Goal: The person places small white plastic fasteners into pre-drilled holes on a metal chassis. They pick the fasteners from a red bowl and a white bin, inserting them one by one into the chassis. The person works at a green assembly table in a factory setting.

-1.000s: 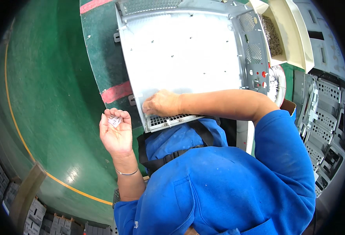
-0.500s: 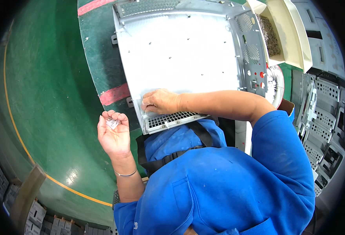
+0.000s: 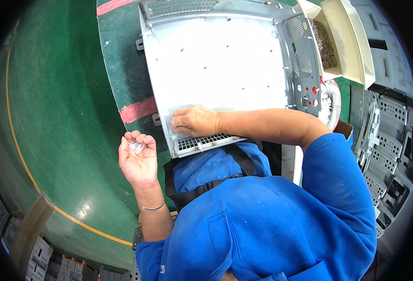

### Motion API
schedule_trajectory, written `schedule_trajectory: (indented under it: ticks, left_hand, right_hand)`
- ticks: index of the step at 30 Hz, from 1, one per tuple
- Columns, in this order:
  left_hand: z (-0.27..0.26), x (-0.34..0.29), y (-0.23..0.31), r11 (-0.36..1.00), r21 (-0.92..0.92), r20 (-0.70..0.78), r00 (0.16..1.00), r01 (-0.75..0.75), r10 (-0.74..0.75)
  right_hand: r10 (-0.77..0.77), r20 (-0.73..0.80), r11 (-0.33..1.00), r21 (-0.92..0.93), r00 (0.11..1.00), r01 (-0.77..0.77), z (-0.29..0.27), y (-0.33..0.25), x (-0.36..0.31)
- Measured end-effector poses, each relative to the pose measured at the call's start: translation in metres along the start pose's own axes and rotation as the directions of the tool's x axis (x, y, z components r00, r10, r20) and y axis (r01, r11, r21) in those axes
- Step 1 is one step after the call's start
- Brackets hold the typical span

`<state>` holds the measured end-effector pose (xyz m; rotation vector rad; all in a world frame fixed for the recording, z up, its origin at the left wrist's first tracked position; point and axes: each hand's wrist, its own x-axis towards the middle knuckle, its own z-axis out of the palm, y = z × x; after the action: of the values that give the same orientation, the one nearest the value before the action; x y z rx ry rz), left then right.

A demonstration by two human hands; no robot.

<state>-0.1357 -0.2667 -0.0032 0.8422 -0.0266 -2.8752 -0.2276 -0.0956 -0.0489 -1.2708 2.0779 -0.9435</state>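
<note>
A shallow sheet-metal case (image 3: 234, 68) lies in front of me, its bright inner floor dotted with several small studs. Inside its near left corner, just behind the black mesh strip (image 3: 209, 141), is my right hand (image 3: 196, 121). Its fingers are bent and pressed together against the case; anything in the fingertips is hidden. Left of that corner, my left hand (image 3: 139, 161) is raised palm up beyond the case's edge. Small white plastic pieces (image 3: 136, 147) rest under its curled fingers.
The case lies on a green table (image 3: 117, 70) with red stripes. On the right, cream bins (image 3: 349, 42) hold many small brown parts, beside a round container (image 3: 329, 100) of white pieces. Farther right stand perforated metal panels (image 3: 387, 136). A wooden board (image 3: 30, 227) is at lower left.
The case and table appear shifted very slightly right in the picture. My right hand stays at the same corner with almost no movement, and my left hand keeps the white pieces.
</note>
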Motion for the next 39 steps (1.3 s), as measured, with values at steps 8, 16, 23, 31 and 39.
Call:
schedule_trajectory:
  ticks: [8, 16, 23, 31, 39]
  left_hand:
    - [0.0, -0.001, -0.002, 1.0, 0.001, -0.002, 1.0, -0.004, 0.004]
    - [0.001, 0.002, -0.005, 1.0, 0.014, -0.017, 1.0, 0.017, -0.017]
    - [0.004, 0.002, -0.007, 1.0, 0.019, -0.013, 1.0, 0.017, -0.017]
    - [-0.001, 0.002, -0.003, 0.999, 0.013, -0.009, 0.999, 0.042, -0.042]
    - [-0.01, -0.006, 0.004, 0.999, 0.018, -0.034, 0.999, 0.035, -0.034]
  right_hand:
    - [-0.109, 0.065, 0.985, -0.124, 0.992, 0.116, -0.001, -0.002, 0.003]
    - [-0.181, 0.106, 0.959, -0.204, 0.978, 0.199, 0.0, -0.004, 0.01]
    - [-0.201, 0.086, 0.925, -0.312, 0.976, 0.218, 0.006, -0.002, 0.013]
    - [-0.195, 0.039, 0.945, -0.262, 0.98, 0.198, 0.0, -0.004, 0.007]
    - [-0.355, 0.001, 0.9, -0.27, 0.935, 0.342, 0.004, 0.004, 0.011]
